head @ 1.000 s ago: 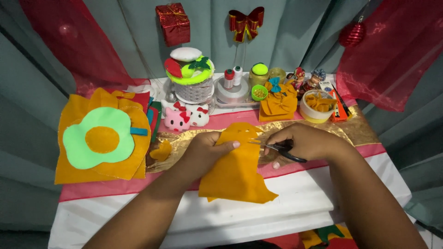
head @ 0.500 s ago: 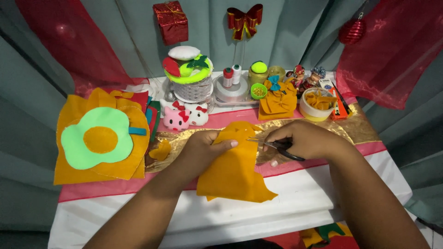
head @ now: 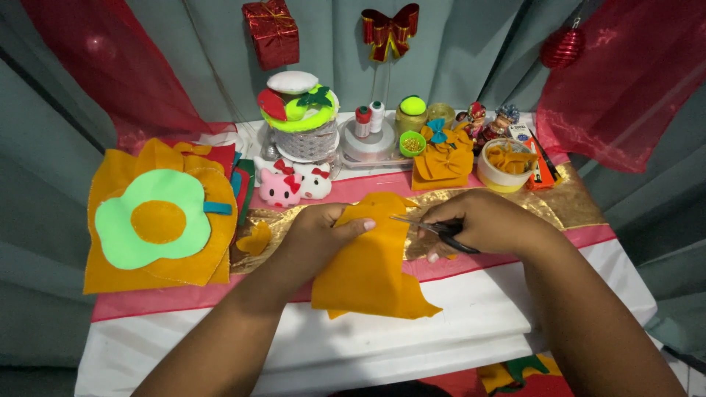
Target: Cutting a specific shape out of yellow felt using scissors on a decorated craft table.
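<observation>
Felt: we see the orange felt sheet (head: 368, 272) draped over the table (head: 471, 323) edge, centre.
Left hand: our left hand (head: 323, 231) pinches its upper edge.
Right hand: our right hand (head: 478, 224) grips scissors (head: 434, 228), blades at the felt.
Handling: we judge it light and floppy; best held near the cut.

Both forearms reaching in from near; left hand (head: 318, 234) pinching (thumb on top), right hand (head: 482, 224) curled shut.

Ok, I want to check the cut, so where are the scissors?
The scissors are in the right hand, right of centre, blades at the orange felt's edge.
</observation>
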